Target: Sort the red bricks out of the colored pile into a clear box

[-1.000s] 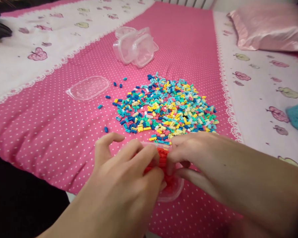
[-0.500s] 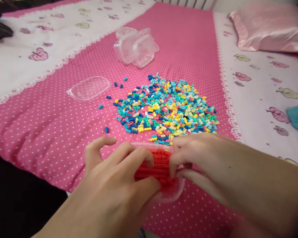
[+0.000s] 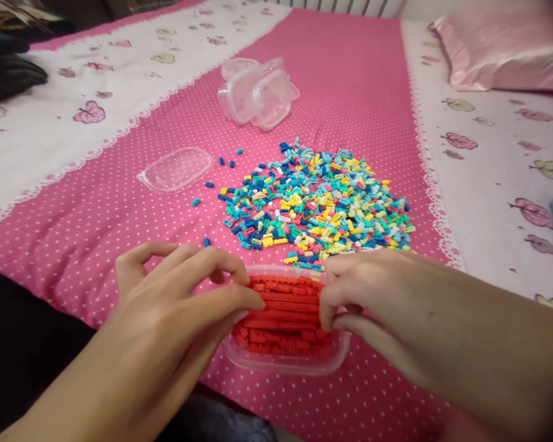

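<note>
1. The left hand [image 3: 170, 307] has moved from the middle of the tub [image 3: 286, 366] to its left end; the right hand [image 3: 373, 298] has stayed at the right end.
2. Because of this, the red bricks [image 3: 286, 310] are much less covered. Their rows run from the left end toward the right; those by the near rim look less even. It seems that the handling has passed from the middle of the rows to both ends.
3. The tub stands close to the near edge of the bed [image 3: 359, 80], with the red bricks inside it.
4. The left hand comes in from the near left, back upward, with bent fingers. The index tip reaches over the red bricks, the thumb just below; whether they pinch a brick, one cannot tell.
5. The right hand enters from the right, wrist bent, with fingers curled down inside the right rim. Thumb and fingertips are near each other, but what is between them is hidden.
6. The pile [image 3: 322, 212] of mixed bricks, the lid [image 3: 177, 170] and the spare tubs [image 3: 258, 95] lie farther from the near edge, unchanged.
</note>
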A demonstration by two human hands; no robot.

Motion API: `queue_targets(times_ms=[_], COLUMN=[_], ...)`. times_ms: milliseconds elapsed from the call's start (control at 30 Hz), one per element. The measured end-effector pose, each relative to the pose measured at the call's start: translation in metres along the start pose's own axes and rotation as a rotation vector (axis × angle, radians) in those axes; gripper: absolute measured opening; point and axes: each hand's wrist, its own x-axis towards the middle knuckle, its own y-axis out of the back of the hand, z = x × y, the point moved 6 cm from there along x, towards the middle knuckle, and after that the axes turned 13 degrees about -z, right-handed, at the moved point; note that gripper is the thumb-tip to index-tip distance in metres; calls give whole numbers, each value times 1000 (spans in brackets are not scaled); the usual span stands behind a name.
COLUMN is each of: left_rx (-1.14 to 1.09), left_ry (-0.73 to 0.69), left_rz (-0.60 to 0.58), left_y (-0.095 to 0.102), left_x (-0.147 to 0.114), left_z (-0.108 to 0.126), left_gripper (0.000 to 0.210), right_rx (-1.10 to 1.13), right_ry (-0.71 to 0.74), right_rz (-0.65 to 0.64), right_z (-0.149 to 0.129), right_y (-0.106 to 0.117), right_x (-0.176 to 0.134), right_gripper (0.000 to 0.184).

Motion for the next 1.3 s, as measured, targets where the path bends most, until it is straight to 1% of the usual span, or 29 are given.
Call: queue_targets(times_ms=[67, 100, 200, 300, 367, 400, 433, 467, 533, 600, 667, 700, 767, 867, 967, 1067, 1167, 1300], left_rx=[-23, -39, -92, -120, -129, -133, -125, -100, -76, -97, -148, -174, -180, -147, -106, -35, -3, -2], left_ry=[29, 41, 46, 4, -34, -70, -128, -158, -210, -263, -307, -319, -346, -405, -378, -327, -306, -290], left_rz=[16, 34, 97, 147, 163, 139, 112, 75, 44, -54, -102, -90, -7, -25, -42, -69, -101, -88], left_y=[-1, -1, 4, 13, 20, 21, 23, 23, 24, 16, 5, 1, -5, -17, -20, -22, -23, -22], left_x=[-4, -5, -2, 17, 42, 60, 80, 101, 144, 179, 197, 200, 197, 184, 180, 182, 181, 180], left_z=[-7, -9, -17, -25, -32, -35, -36, -39, -43, -45, -46, -46, -47, -48, -52, -53, -51, -51], left_gripper=[31, 31, 29, 28, 26, 25, 22, 20, 18, 18, 13, 11, 12, 17, 14, 10, 13, 10], right_rx=[18, 27, 41, 51, 68, 75, 79, 84, 112, 175, 232, 247, 244, 173, 71, -35, -126, -137], right_ry=[15, 20, 38, 41, 15, -12, -54, -109, -224, -289, -312, -316, -328, -340, -336, -339, -367, -385], right_rz=[-94, -121, -114, -47, 57, 131, 215, 300, 452, 541, 584, 592, 584, 494, 403, 401, 419, 405], right_z=[-3, -4, -5, -2, 7, 14, 23, 34, 58, 81, 98, 104, 111, 112, 106, 101, 98, 96], right_y=[-4, -5, 5, 23, 37, 44, 50, 55, 60, 60, 57, 55, 51, 44, 34, 28, 23, 22], right_x=[2, 3, 4, 7, 10, 10, 10, 10, 7, 6, 8, 9, 12, 20, 31, 40, 46, 45], right_gripper=[28, 29, 29, 25, 21, 18, 16, 15, 14, 14, 14, 14, 14, 16, 20, 15, 6, 3])
